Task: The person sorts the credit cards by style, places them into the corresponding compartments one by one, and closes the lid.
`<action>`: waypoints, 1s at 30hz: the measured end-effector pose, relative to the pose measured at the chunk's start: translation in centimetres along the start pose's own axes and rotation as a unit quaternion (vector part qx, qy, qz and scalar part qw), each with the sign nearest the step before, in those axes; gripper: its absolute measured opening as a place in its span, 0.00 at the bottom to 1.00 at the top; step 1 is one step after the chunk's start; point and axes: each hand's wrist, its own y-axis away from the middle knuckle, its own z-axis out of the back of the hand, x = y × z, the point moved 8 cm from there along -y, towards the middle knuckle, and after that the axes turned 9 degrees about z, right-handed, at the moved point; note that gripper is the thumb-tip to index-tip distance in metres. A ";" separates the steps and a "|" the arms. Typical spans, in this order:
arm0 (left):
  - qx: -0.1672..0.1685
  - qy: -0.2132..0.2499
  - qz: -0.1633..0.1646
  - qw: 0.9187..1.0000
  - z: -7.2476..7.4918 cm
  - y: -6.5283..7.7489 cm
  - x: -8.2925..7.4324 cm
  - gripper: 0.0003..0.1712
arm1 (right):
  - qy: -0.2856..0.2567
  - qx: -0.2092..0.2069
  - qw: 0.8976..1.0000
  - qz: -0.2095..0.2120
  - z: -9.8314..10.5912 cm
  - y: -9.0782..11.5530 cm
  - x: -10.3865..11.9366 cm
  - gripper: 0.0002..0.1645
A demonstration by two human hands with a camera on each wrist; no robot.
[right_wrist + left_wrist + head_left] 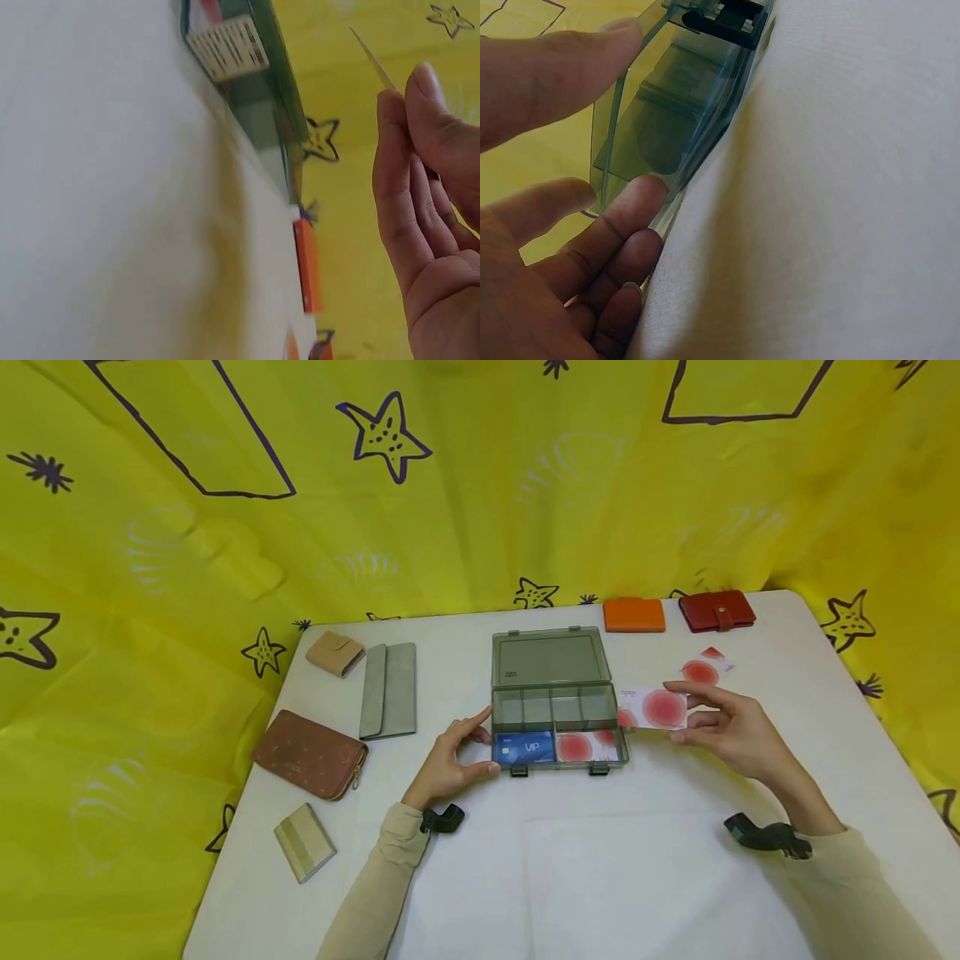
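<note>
A grey-green plastic box (560, 724) lies with its lid (551, 658) tipped back. Inside, a blue VIP card (525, 747) fills the front left compartment, and a white card with red circles (588, 747) fills the front right one. My left hand (455, 758) holds the box's left end, thumb at the front corner and fingers against the side wall. Between thumb and fingers my right hand (720, 727) pinches another red-circle card (654, 707), beside the box's right wall. In the right wrist view that card (369, 54) appears edge-on.
One more red-patterned card (703, 669) lies beyond my right hand. Orange (634, 615) and dark red wallets (717, 612) are at the back right. Leftward lie a tan wallet (335, 653), grey wallet (387, 691), brown zip wallet (309, 756) and beige wallet (305, 842).
</note>
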 end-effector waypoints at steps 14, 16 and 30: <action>0.003 -0.004 0.004 1.000 -0.1 -0.1 0.2 0.53 | 0.125 0.109 0.984 0.067 -6.5 -2.5 0.0 0.42; 0.004 -0.006 0.000 1.000 -0.1 -0.1 0.1 0.52 | 0.124 0.115 0.984 0.059 -6.0 -2.6 0.0 0.45; 0.008 -0.010 0.005 1.000 -0.1 -0.1 0.2 0.53 | 0.200 0.084 0.972 -0.086 6.9 -4.6 -6.8 0.42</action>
